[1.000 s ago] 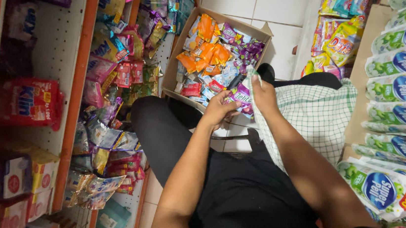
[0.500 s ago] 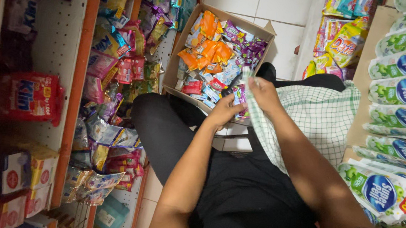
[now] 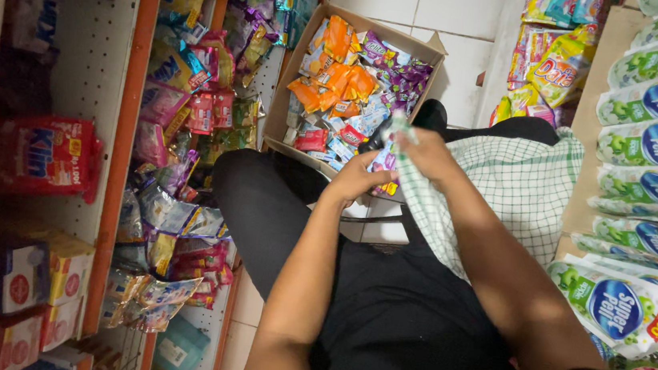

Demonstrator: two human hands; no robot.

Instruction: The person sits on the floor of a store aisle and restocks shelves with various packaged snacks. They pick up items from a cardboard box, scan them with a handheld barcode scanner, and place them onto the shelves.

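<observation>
Shop aisle floor, shelves at frame left, cardboard box (image 3: 288, 109) upper centre
Left hand (image 3: 355, 181) pinches a purple packet (image 3: 385, 162) at the box's near edge; right hand (image 3: 427, 153), just right, grips a checked cloth (image 3: 505, 194) touching it

Shop aisle, seen from above.
White floor tiles (image 3: 458, 12) are flanked by an orange-edged pegboard shelf (image 3: 115, 189) and a pale wooden rack (image 3: 595, 98), both crowded with packets.

Orange shelves (image 3: 125, 149) left, sachets hanging; green refill pouches (image 3: 654, 144) right; white floor tiles (image 3: 450, 12).
</observation>
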